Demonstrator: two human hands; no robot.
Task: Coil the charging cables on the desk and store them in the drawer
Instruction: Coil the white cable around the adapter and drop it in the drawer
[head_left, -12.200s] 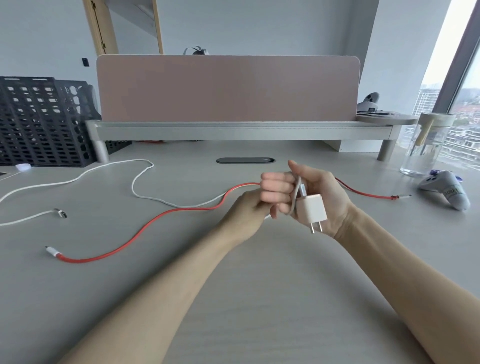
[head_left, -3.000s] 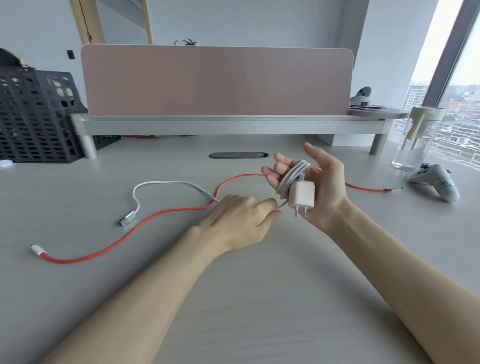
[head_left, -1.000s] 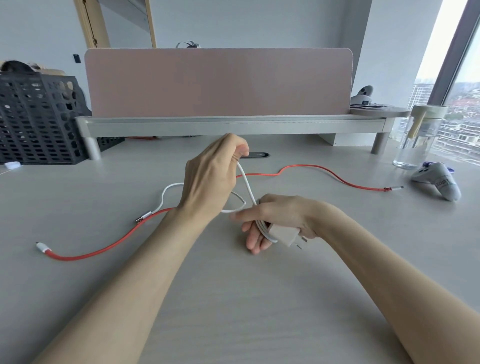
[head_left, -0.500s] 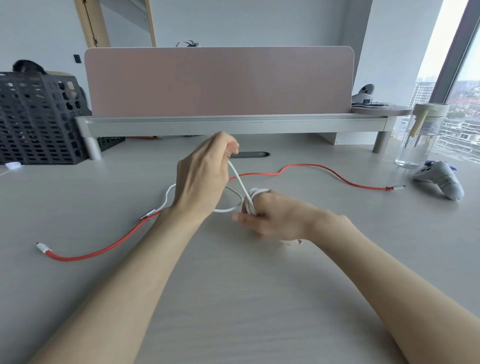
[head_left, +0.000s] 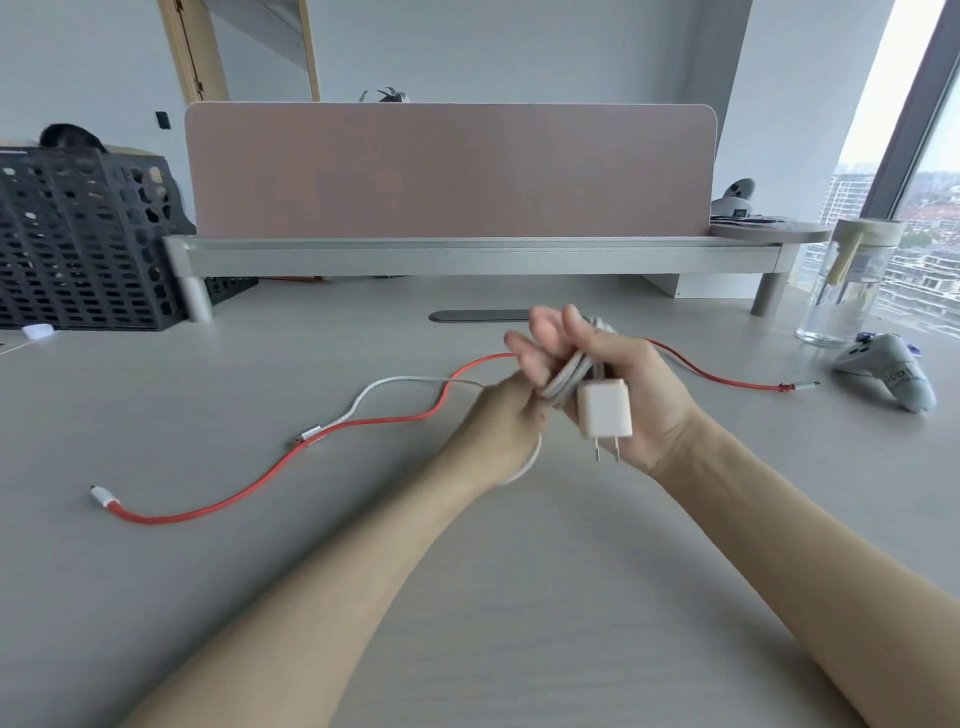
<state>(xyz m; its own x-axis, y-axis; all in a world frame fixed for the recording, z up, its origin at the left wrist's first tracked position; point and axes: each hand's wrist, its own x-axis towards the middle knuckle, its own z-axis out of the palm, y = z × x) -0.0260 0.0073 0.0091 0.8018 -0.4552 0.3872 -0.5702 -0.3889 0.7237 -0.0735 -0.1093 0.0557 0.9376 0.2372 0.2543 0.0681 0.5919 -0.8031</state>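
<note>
White charging cable (head_left: 566, 376) with square plug: coiled across the upturned palm, tail trailing left.
Right hand (head_left: 631, 387): palm up, holding coil.
Left hand (head_left: 498, 421): just beside it, gripping tail.

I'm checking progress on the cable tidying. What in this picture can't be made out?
Head view only.
Drawer: outside the frame.
Red cable: middle stretch hidden behind both hands.
White cable: turns around the right hand are motion-blurred, uncountable.
Left hand: fingertips hidden behind its own back, so its grip is unseen.
</note>
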